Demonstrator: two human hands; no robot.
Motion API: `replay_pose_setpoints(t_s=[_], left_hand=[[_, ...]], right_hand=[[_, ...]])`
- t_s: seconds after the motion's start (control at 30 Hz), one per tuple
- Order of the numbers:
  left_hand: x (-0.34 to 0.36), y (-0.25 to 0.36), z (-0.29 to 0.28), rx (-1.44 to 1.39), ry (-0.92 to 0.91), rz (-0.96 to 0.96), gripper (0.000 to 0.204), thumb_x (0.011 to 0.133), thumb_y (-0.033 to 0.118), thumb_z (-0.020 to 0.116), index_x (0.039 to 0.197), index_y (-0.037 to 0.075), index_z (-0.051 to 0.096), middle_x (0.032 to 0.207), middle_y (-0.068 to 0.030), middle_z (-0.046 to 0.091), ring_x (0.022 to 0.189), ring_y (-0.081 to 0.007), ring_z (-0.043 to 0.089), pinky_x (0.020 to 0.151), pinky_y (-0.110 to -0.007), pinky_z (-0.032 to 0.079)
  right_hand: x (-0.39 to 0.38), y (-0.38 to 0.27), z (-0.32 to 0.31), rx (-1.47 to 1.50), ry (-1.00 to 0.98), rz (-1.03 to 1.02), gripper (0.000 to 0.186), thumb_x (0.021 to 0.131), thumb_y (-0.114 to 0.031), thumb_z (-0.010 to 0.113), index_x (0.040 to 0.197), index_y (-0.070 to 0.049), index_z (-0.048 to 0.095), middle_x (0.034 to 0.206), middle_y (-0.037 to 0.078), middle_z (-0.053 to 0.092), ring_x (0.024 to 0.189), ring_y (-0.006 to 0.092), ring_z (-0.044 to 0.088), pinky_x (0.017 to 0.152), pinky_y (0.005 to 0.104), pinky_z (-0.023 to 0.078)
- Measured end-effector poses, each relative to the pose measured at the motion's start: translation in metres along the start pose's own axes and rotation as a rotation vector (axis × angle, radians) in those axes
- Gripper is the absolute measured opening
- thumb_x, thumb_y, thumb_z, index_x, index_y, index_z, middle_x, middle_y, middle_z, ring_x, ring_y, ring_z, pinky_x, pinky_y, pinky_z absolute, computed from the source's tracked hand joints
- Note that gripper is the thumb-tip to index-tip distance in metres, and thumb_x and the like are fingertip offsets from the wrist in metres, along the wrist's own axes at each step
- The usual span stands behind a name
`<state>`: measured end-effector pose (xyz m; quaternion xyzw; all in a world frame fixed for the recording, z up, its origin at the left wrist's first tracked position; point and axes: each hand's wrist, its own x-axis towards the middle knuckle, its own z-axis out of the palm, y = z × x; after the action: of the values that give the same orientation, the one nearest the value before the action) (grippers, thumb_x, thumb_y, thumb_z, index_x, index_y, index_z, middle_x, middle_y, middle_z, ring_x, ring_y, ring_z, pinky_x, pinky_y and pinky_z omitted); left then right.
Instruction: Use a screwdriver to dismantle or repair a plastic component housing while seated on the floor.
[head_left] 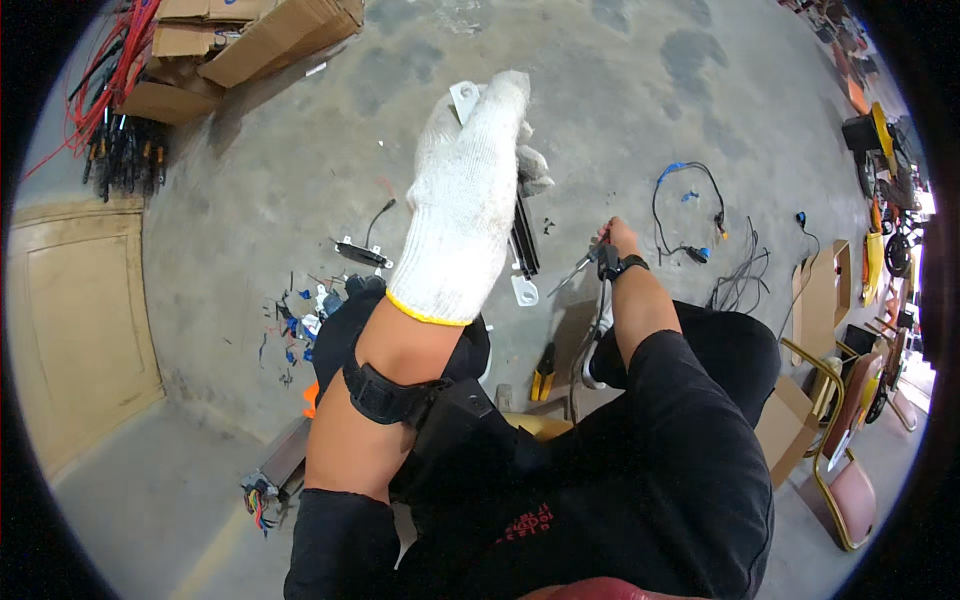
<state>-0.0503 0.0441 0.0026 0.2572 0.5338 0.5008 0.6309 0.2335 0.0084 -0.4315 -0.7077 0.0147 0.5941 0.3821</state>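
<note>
My left hand (470,160), in a white knit glove with a yellow cuff edge, is closed around a long dark bar (524,240) with pale metal end tabs. One tab (464,100) sticks out above the glove, and another tab (525,291) shows at the lower end. The glove hides the bar's middle. To the right, my bare right hand (620,238) is closed on a tool with a thin pointed metal shaft (572,274), which slants down toward the bar's lower tab without touching it. The tool's handle is mostly hidden, so its exact kind is unclear.
Yellow-handled pliers (543,372) lie near my knees. Small blue and white connectors (305,325) and a dark part with a cable (362,254) lie left; loose cables (740,275) lie right. Cardboard boxes (265,45) stand far left, a pink-seated chair (850,490) at right.
</note>
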Motion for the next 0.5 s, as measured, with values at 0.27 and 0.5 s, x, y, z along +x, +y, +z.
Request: replay_pose_setpoints(t_s=[0.27, 0.5], left_hand=[[0.006, -0.003, 0.006, -0.013, -0.004, -0.064, 0.03, 0.095, 0.034, 0.064, 0.102, 0.005, 0.059, 0.084, -0.0066, 0.059, 0.064, -0.0158, 0.062, 0.057, -0.035, 0.057], [0.009, -0.009, 0.032, -0.288, -0.347, -0.155, 0.042, 0.1, 0.046, 0.054, 0.11, 0.005, 0.057, 0.093, -0.0122, 0.063, 0.077, -0.0297, 0.068, 0.067, -0.045, 0.061]], right_hand=[[0.012, -0.047, -0.023, -0.012, 0.013, -0.094, 0.019, 0.093, -0.017, 0.05, 0.09, 0.001, 0.051, 0.076, 0.013, 0.055, 0.058, 0.0253, 0.057, 0.05, 0.0394, 0.048], [-0.051, -0.187, -0.049, -0.059, 0.147, -0.199, 0.019, 0.091, -0.015, 0.055, 0.087, 0.003, 0.05, 0.07, 0.013, 0.053, 0.059, 0.0285, 0.058, 0.054, 0.0435, 0.049]])
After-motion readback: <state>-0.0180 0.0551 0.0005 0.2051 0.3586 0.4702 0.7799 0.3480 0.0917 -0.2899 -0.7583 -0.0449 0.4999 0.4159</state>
